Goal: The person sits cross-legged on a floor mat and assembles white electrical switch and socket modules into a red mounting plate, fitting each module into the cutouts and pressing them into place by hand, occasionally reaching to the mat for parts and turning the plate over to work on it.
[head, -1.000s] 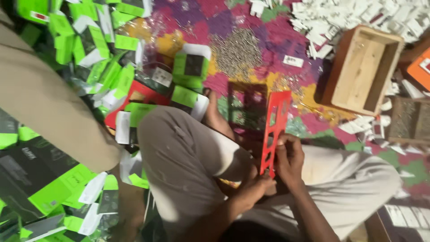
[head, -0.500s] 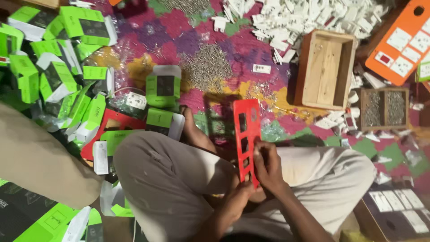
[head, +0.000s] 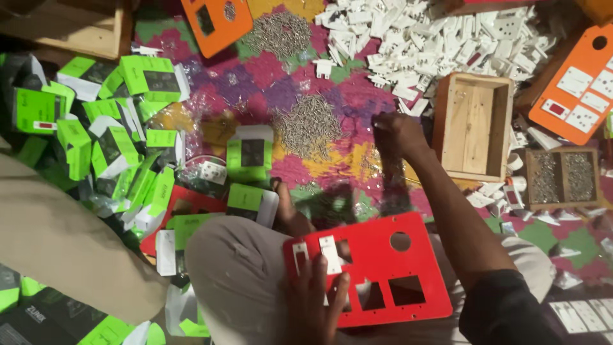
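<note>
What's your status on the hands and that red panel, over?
Left hand flat on the red panel, pinning it on the lap. Right hand out by the screw pile, fingers closed; grip contents unclear. Empty wooden box beside right hand, not blocking.

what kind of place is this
Probably a small floor workshop assembling electrical switch boards. The left hand steadies a red cut-out panel on the lap, the right hand reaches by a screw pile, with white switch parts and green boxes around.
</note>
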### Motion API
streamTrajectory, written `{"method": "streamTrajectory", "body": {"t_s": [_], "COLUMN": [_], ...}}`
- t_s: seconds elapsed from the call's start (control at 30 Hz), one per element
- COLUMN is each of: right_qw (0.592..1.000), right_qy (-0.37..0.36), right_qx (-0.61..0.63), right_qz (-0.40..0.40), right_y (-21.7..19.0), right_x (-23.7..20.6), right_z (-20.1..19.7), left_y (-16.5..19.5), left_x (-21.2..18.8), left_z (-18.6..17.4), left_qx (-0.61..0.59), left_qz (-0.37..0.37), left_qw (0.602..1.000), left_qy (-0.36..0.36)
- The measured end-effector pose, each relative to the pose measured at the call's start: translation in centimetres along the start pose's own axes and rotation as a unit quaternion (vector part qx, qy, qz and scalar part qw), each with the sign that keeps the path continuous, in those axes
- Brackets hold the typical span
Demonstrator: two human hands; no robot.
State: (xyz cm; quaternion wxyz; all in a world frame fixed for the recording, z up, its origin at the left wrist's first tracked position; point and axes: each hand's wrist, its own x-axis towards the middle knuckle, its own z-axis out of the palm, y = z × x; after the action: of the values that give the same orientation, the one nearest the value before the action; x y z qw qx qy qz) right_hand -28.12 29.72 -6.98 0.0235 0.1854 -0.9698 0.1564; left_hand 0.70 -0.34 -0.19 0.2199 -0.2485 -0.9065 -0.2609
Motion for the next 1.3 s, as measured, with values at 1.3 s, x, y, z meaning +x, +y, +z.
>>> {"method": "streamTrajectory", "body": {"t_s": [1.3], "right_qw": [0.746], "right_qy": [-0.050], "right_qx": [0.542], "right_qz": [0.384], "right_y": [-16.1], "right_x": [-19.2], "right_z": [-4.3], "left_y": [0.7], "left_x": [4.4], "left_z": [1.3], "left_qx": [-0.034], "left_qz": [-0.143], "left_qw": [0.981], "left_qy": [-0.129]}}
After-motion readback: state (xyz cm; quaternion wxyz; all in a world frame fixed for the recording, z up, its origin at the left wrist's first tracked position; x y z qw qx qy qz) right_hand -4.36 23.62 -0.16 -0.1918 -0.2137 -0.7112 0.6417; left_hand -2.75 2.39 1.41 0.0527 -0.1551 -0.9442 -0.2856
